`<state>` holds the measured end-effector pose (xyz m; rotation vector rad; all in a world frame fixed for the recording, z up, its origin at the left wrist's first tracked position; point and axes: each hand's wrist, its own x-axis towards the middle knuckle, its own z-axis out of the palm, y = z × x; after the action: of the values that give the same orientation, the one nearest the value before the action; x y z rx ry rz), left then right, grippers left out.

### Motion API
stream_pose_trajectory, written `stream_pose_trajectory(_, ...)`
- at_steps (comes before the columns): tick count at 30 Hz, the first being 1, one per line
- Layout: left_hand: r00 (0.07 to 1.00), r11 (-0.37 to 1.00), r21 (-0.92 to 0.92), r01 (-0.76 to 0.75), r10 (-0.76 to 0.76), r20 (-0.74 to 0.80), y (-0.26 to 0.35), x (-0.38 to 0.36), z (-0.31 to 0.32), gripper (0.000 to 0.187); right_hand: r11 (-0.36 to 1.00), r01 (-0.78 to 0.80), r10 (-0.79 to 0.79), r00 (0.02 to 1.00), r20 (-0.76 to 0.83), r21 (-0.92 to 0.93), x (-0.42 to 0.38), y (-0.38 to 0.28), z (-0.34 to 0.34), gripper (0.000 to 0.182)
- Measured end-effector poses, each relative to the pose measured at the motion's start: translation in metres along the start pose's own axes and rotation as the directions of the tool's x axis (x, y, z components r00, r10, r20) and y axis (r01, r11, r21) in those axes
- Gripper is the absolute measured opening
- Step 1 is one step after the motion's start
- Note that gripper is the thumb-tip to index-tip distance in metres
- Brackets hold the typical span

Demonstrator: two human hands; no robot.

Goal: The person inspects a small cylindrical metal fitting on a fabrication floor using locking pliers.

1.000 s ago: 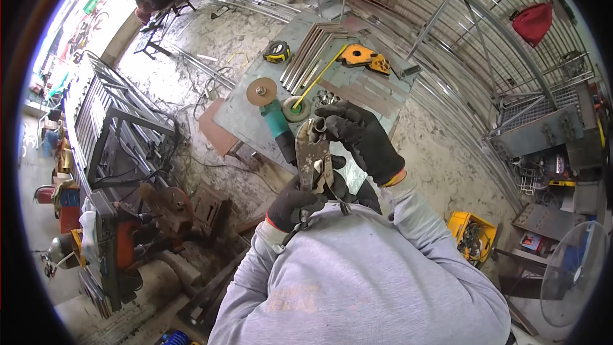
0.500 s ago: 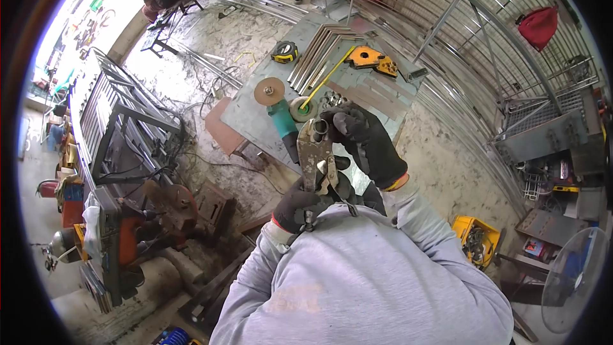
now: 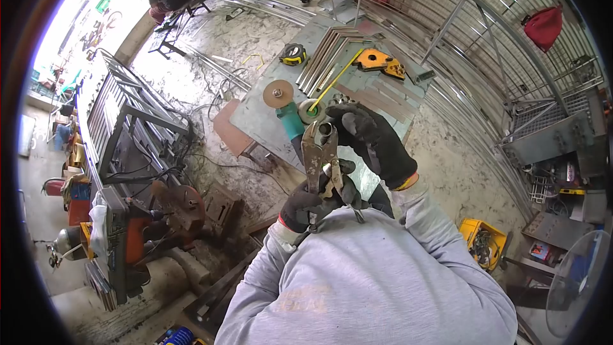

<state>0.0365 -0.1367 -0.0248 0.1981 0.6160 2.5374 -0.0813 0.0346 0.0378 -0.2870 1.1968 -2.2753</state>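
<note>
Head view: L hand [image 3: 300, 211] w/ pliers [image 3: 313, 160], shirt txt [image 3: 308, 299] illegible.

2 gloved hands [image 3: 373, 140], 1 pr pliers [image 3: 313, 156], 1 grinder [image 3: 291, 121], 1 tape meas [image 3: 293, 55] & 1 yel bin [image 3: 468, 225].

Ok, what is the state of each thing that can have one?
Worn metal locking pliers: gripped in the black-gloved left hand
Short round metal tube: at the pliers' jaws
Black-gloved right hand: fingers bent, at the tube
Teal angle grinder: lying down, brown disc fitted
Yellow-and-black tape measure: set down
Yellow plastic bin: open-topped, holding small parts
Red cloth: hanging
</note>
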Motion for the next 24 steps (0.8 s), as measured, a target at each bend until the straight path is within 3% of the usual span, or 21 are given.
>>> stream_pose_trajectory(5, 1.0, 1.0, 0.014, -0.018, 0.018, 0.002, 0.0, -0.001, -0.003, 0.079, 0.973, 0.035, -0.037, 0.999, -0.008, -0.228, 0.001, 0.0, -0.001, 0.031)
stream_pose_trajectory(7, 0.996, 0.977, 0.207, 0.056, -0.04, -0.079, 0.006, -0.004, 0.001, 0.079, 0.969, 0.05, -0.063, 0.997, -0.045, -0.243, 0.001, 0.001, -0.002, 0.029)
stream_pose_trajectory(8, 0.996, 0.977, 0.204, 0.059, -0.044, -0.076, 0.007, -0.008, -0.001, 0.079, 0.964, 0.065, -0.088, 0.993, -0.081, -0.259, 0.0, 0.001, -0.003, 0.028)
stream_pose_trajectory(10, 0.959, 0.927, 0.333, 0.169, -0.077, -0.273, 0.011, -0.013, 0.001, 0.079, 0.979, 0.078, -0.098, 0.99, -0.099, -0.19, 0.0, -0.001, -0.001, 0.026)
stream_pose_trajectory(13, 0.986, 0.951, 0.297, 0.091, -0.044, -0.161, 0.016, -0.006, 0.027, 0.089, 0.987, 0.101, -0.117, 0.985, -0.124, -0.123, -0.002, -0.007, -0.001, 0.024)
stream_pose_trajectory(18, 0.975, 0.969, 0.222, 0.111, -0.063, -0.212, 0.011, -0.01, 0.02, 0.094, 0.993, 0.079, -0.089, 0.99, -0.109, -0.093, -0.004, -0.008, -0.005, 0.024)
stream_pose_trajectory(20, 0.972, 0.961, 0.244, 0.133, -0.079, -0.219, 0.007, -0.012, 0.009, 0.095, 0.947, 0.092, -0.122, 0.989, -0.08, -0.307, -0.006, -0.013, -0.002, 0.025)
stream_pose_trajectory(24, 0.962, 0.947, 0.273, 0.17, -0.1, -0.252, 0.0, -0.018, -0.003, 0.094, 0.949, 0.078, -0.099, 0.993, -0.057, -0.305, -0.006, -0.019, -0.001, 0.026)
